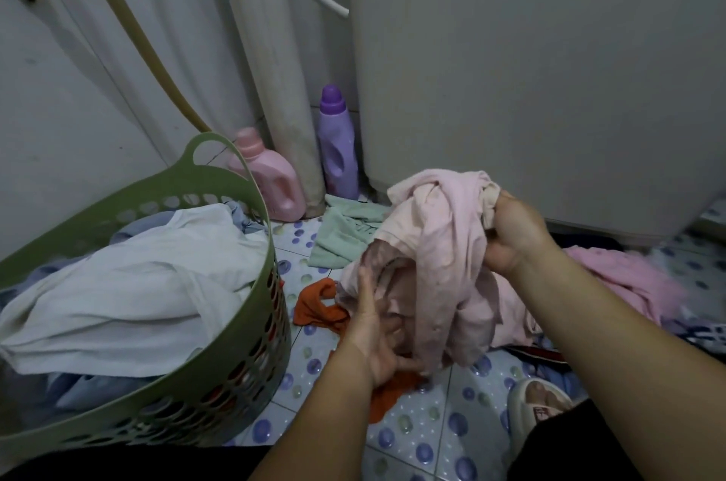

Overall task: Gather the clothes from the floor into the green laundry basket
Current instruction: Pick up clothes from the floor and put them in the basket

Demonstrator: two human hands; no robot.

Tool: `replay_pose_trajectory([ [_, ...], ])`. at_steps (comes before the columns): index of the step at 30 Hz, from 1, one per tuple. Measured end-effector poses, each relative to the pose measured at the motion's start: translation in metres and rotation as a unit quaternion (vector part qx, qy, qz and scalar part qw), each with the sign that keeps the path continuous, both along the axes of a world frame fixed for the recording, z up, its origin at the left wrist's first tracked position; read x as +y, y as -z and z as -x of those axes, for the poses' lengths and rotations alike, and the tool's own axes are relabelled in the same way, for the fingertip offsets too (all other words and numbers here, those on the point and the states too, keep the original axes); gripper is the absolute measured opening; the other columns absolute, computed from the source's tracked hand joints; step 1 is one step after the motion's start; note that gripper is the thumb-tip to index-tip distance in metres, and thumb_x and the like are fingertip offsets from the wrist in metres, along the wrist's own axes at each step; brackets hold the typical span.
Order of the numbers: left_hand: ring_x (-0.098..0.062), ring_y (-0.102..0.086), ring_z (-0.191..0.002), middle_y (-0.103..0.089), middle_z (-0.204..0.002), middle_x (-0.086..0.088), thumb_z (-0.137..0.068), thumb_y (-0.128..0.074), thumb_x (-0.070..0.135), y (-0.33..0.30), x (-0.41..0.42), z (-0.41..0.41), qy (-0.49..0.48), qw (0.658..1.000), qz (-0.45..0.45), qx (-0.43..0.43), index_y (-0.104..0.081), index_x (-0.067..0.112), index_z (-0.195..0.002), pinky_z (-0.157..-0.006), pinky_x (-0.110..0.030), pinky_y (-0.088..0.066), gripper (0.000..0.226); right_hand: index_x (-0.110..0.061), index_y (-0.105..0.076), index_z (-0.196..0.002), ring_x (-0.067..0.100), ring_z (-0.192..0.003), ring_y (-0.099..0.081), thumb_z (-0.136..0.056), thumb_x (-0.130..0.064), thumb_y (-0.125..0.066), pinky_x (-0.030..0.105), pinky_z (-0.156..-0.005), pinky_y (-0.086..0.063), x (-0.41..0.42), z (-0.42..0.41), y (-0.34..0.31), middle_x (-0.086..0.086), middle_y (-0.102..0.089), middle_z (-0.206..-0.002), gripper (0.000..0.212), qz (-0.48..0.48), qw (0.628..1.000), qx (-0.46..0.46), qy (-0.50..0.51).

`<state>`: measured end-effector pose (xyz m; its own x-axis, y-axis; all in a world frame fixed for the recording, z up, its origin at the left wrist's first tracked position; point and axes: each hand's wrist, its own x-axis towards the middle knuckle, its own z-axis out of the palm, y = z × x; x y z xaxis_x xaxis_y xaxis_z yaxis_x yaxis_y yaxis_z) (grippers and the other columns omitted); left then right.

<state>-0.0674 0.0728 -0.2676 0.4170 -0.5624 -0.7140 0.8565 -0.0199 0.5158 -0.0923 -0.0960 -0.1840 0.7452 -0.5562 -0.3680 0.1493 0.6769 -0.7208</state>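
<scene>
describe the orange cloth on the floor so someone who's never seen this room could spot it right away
Start at the green laundry basket on the left. On the patterned tile floor just right of it lies the orange cloth, crumpled, partly under the left hand. It is the only orange piece; the mint-green cloth lies farther back, and the pale pink garment is held in both hands.

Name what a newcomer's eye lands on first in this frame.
Centre frame, both hands grip a bunched pale pink garment lifted off the tiled floor: the right hand at its top, the left hand under its lower edge. At left stands the green laundry basket, already heaped with white and blue clothes. An orange cloth and a mint green garment lie on the floor between them.
</scene>
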Motion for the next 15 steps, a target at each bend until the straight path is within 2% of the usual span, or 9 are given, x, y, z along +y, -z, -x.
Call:
replay_pose_trajectory([
  [2,-0.037,-0.035,-0.138,-0.039,-0.148,-0.013,-0.058,-0.032,0.093,0.001,0.000,-0.001,-0.035,0.998,-0.047,0.029,-0.039,0.023,-0.142,-0.099,-0.073,-0.029,0.110,-0.002,-0.067,-0.105,0.029,-0.088,-0.067,-0.098,-0.016,-0.039,0.043,-0.065,-0.055,0.001,0.000,-0.011,0.019,-0.068,-0.104,0.032,-0.024,0.999,0.001,-0.021],
  [4,-0.040,-0.022,-0.143,-0.029,-0.154,-0.016,-0.048,-0.035,0.097,0.004,-0.001,-0.001,-0.048,0.995,-0.054,0.064,-0.033,0.024,-0.147,-0.099,-0.074,-0.025,0.122,0.004,-0.074,-0.083,0.030,-0.074,-0.072,-0.096,-0.018,-0.038,0.040,-0.058,-0.059,0.006,0.002,-0.025,0.021,-0.072,-0.086,0.044,-0.043,0.996,-0.041,-0.068],
  [5,-0.042,-0.022,-0.143,-0.030,-0.154,-0.018,-0.046,-0.035,0.098,0.005,-0.002,0.000,-0.054,0.994,-0.042,0.081,-0.033,0.024,-0.147,-0.100,-0.073,-0.026,0.125,0.006,-0.075,-0.071,0.029,-0.066,-0.073,-0.092,-0.017,-0.041,0.037,-0.052,-0.059,0.010,0.004,-0.032,0.021,-0.073,-0.077,0.045,-0.044,0.993,-0.064,-0.091],
  [6,-0.044,-0.031,-0.139,-0.038,-0.149,-0.020,-0.045,-0.034,0.099,0.005,-0.004,0.001,-0.062,0.993,-0.021,0.097,-0.038,0.021,-0.144,-0.100,-0.072,-0.029,0.127,0.006,-0.074,-0.063,0.027,-0.060,-0.073,-0.086,-0.015,-0.044,0.035,-0.048,-0.058,0.011,0.004,-0.034,0.020,-0.073,-0.071,0.044,-0.046,0.991,-0.074,-0.103],
  [8,-0.042,-0.052,-0.119,-0.058,-0.128,-0.024,-0.048,-0.033,0.099,0.005,-0.008,0.002,-0.101,0.987,0.026,0.120,-0.050,0.013,-0.135,-0.099,-0.063,-0.040,0.123,0.005,-0.072,-0.053,0.023,-0.052,-0.071,-0.089,-0.012,-0.040,0.030,-0.044,-0.056,0.014,0.009,-0.041,0.017,-0.071,-0.062,0.051,-0.040,0.988,-0.085,-0.119],
  [10,-0.038,-0.060,-0.101,-0.065,-0.112,-0.022,-0.067,-0.031,0.090,0.001,-0.017,0.001,-0.161,0.976,0.081,0.120,-0.055,0.010,-0.127,-0.089,-0.052,-0.048,0.103,0.004,-0.069,-0.047,0.018,-0.047,-0.069,-0.090,-0.010,-0.040,0.025,-0.040,-0.054,0.013,0.016,-0.042,0.013,-0.070,-0.055,0.055,-0.022,0.988,-0.077,-0.129],
  [11,-0.037,-0.060,-0.096,-0.064,-0.111,-0.021,-0.076,-0.030,0.083,-0.001,-0.022,-0.001,-0.191,0.969,0.103,0.114,-0.054,0.011,-0.127,-0.085,-0.050,-0.047,0.091,0.003,-0.069,-0.045,0.017,-0.046,-0.068,-0.084,-0.008,-0.046,0.023,-0.039,-0.052,0.013,0.020,-0.044,0.012,-0.069,-0.053,0.047,-0.013,0.988,-0.068,-0.137],
  [13,-0.036,-0.057,-0.092,-0.059,-0.125,-0.020,-0.087,-0.033,0.067,-0.004,-0.028,-0.008,-0.230,0.961,0.117,0.094,-0.056,0.011,-0.127,-0.083,-0.048,-0.045,0.073,0.005,-0.070,-0.047,0.017,-0.048,-0.069,-0.060,-0.005,-0.061,0.024,-0.039,-0.052,0.014,0.028,-0.049,0.013,-0.070,-0.055,0.018,-0.003,0.982,-0.062,-0.178],
  [15,-0.034,-0.055,-0.085,-0.059,-0.126,-0.016,-0.095,-0.035,0.049,-0.007,-0.035,-0.017,-0.244,0.961,0.119,0.060,-0.062,0.008,-0.107,-0.082,-0.047,-0.044,0.051,0.007,-0.071,-0.052,0.018,-0.052,-0.071,-0.041,-0.008,-0.065,0.026,-0.041,-0.053,0.003,0.035,-0.044,0.014,-0.071,-0.060,0.019,-0.001,0.978,-0.039,-0.203],
])
